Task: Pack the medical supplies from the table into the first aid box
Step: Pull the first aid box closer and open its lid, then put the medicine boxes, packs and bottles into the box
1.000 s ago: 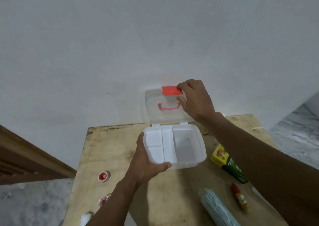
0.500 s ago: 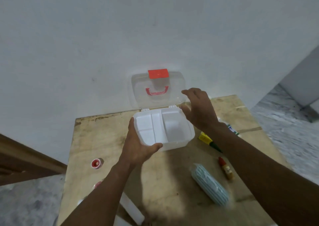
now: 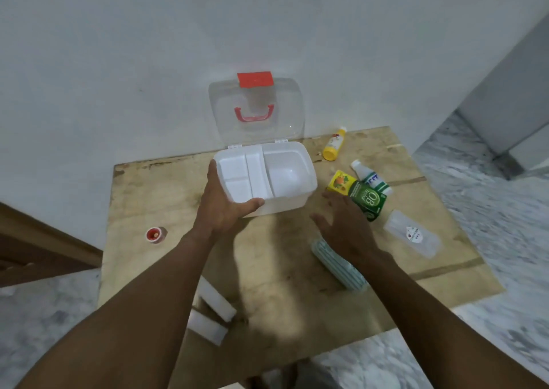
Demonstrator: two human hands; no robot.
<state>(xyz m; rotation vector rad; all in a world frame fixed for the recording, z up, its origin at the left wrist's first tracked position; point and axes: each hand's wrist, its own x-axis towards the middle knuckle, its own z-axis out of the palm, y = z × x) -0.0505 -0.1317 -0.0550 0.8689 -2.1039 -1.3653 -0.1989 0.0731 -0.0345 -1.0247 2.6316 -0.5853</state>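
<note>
left hand (image 3: pixel 221 204) grips first aid box (image 3: pixel 285 177) front-left rim.

The box (image 3: pixel 292 207) is white plastic, smooth and softly matt, and its inner dividers are the same. Its raised lid (image 3: pixel 285 112) is clear, glossy plastic, with a red plastic latch (image 3: pixel 255 79) and a red plastic handle (image 3: pixel 254 114). The worktop (image 3: pixel 166 198) is bare pale wood, stained and scuffed, and rough-looking along its back edge. The yellow bottle (image 3: pixel 334 146) is shiny plastic. The white bottle (image 3: pixel 371 177) looks plastic too, with a printed label. The carton (image 3: pixel 359 194) is glossy printed card. The flat packet (image 3: pixel 413 237) is clear film. The striped roll (image 3: pixel 338 265) could be soft cloth or paper; I cannot tell which. The wall (image 3: pixel 118 61) is matt paint. The floor (image 3: pixel 490 198) looks like grey-veined stone.
</note>
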